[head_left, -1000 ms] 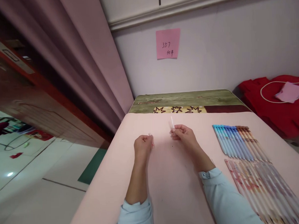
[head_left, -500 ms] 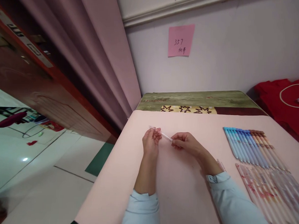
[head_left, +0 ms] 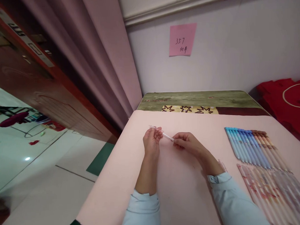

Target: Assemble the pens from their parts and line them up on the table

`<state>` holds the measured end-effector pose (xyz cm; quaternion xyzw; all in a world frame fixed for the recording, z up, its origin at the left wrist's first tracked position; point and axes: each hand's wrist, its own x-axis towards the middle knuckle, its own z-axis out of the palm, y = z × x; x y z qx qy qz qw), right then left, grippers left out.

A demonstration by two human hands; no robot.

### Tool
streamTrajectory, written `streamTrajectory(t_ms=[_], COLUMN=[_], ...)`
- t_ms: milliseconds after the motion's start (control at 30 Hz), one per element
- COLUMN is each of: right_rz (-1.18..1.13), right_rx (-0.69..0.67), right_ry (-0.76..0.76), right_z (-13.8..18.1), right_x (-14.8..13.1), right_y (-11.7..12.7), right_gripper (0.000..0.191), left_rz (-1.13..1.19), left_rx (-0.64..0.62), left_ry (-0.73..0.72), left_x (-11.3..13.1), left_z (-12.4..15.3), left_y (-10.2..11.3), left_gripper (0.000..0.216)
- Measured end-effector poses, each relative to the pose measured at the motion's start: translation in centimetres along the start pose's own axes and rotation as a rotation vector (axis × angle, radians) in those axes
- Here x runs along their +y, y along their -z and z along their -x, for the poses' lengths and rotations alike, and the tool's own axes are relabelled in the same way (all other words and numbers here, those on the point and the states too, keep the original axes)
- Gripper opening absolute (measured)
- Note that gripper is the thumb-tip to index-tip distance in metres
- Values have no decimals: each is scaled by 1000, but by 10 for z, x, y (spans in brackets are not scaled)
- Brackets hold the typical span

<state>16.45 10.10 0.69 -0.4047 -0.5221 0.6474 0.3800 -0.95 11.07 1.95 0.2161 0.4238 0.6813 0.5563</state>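
Observation:
Both my hands hold one thin white pen (head_left: 167, 136) a little above the pale pink table (head_left: 183, 187). My left hand (head_left: 152, 141) pinches its far left end, which sticks out past the fingers. My right hand (head_left: 187, 142) grips the other end. The pen lies nearly level between the hands. To the right, a row of blue and brown pens (head_left: 251, 144) lies side by side, and nearer me a row of pale patterned pens (head_left: 272, 190).
A green patterned surface (head_left: 196, 100) lies beyond the table against the wall, which carries a pink sticky note (head_left: 182, 39). Red cloth (head_left: 286, 100) lies at the right. A curtain and a wooden door stand at the left, above a tiled floor.
A second ago my hands were apart, the right holding the pen upright. They have come together, and the pen now lies level between both hands.

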Motion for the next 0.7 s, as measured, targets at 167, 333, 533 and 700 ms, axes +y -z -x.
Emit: streamTrajectory(t_ms=[167, 333, 533, 700], right_rz=[0, 1, -21, -86], right_rx=[38, 70, 124, 316], right_ry=[-5, -4, 32, 163], right_z=[1, 1, -2, -11], right_x=[-3, -3, -4, 2], right_y=[-1, -1, -4, -9], right_gripper=[25, 23, 28, 32], left_rz=[-12, -27, -67, -34], left_rx=[-7, -5, -33, -29], left_ry=[-33, -31, -55, 9], left_x=[-1, -1, -1, -8], left_z=[-1, -1, 4, 9], left_y=[1, 1, -5, -14], left_gripper=[28, 28, 29, 31])
